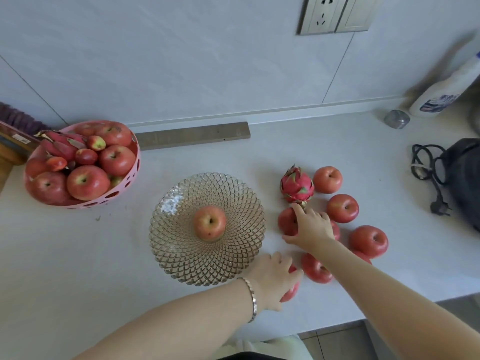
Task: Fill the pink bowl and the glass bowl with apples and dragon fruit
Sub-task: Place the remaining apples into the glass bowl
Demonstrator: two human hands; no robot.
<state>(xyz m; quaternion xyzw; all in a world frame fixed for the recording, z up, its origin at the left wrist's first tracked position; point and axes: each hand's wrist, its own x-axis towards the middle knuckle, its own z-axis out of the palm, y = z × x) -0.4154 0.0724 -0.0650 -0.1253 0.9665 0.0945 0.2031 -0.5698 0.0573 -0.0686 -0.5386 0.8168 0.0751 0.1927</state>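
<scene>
On the white countertop (78, 255), head view:
Pink bowl (130, 178): far left, heaped with red apples and a dragon fruit (61, 144) on top.
Glass bowl (179, 258): centre, patterned; one apple (210, 223) at its middle.
Loose fruit: cluster right of glass bowl; a second dragon fruit (297, 185) at the back, apples around it.
Left hand (272, 279): fingers curled over a near apple (292, 292) just beside the glass bowl's rim; bracelet (252, 297) on wrist.
Right hand (311, 227): spread, fingers draped on an apple (287, 222) below the second dragon fruit; grip closure cannot be judged.
Background: detergent bottle (441, 94), black cord (428, 172), wall socket (322, 14).
</scene>
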